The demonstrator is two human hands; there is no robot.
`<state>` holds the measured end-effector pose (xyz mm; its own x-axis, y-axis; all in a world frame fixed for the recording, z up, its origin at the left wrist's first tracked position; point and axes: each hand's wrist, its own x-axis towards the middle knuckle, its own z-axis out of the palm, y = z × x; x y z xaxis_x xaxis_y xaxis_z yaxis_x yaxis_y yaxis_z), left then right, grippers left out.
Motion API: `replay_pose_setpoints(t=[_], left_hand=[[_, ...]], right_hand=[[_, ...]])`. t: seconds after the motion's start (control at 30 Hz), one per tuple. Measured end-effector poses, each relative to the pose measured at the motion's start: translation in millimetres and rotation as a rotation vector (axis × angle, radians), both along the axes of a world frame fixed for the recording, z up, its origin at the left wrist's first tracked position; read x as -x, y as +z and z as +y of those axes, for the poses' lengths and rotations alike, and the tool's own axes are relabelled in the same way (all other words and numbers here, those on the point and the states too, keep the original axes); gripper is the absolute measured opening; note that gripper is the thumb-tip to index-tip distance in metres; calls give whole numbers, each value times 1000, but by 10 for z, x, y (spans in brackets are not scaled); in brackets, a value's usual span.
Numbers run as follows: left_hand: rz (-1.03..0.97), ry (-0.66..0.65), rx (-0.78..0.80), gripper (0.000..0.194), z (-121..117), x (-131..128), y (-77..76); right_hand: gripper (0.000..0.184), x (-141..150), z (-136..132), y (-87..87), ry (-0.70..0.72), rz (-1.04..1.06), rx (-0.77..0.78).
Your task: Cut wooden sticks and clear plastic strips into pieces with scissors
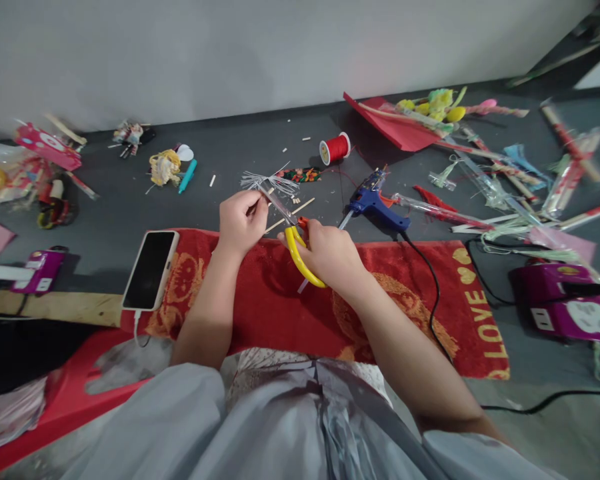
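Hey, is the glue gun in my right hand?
No, your right hand holds the scissors, and the glue gun rests on the table.

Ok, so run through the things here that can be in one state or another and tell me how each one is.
Scissors: gripped in the right hand; whether the blades are apart is unclear.
Silver strands: fanned out at the fingers of the left hand.
Phone: screen dark, cable plugged in.
Glue gun: set down, not held; can't tell if it's hot.
Spool: on its side, wound with red thread.
Towel: spread out.
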<state>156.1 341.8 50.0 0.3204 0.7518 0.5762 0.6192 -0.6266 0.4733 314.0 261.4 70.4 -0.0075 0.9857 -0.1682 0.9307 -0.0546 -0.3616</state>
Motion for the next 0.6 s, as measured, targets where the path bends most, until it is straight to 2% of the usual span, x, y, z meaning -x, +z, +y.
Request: replay_pose_setpoints(t=[0.37, 0.47, 0.6], left_hand=[[71, 45, 2, 31, -36, -16, 17], [99, 101, -29, 24, -48, -24, -4], [121, 108, -67, 27, -42, -22, -36]], right_hand=[[72, -19, 14, -2, 12, -14, 3], [68, -16, 19, -2, -3, -3, 7], [61, -12, 18, -11, -16, 9, 2]])
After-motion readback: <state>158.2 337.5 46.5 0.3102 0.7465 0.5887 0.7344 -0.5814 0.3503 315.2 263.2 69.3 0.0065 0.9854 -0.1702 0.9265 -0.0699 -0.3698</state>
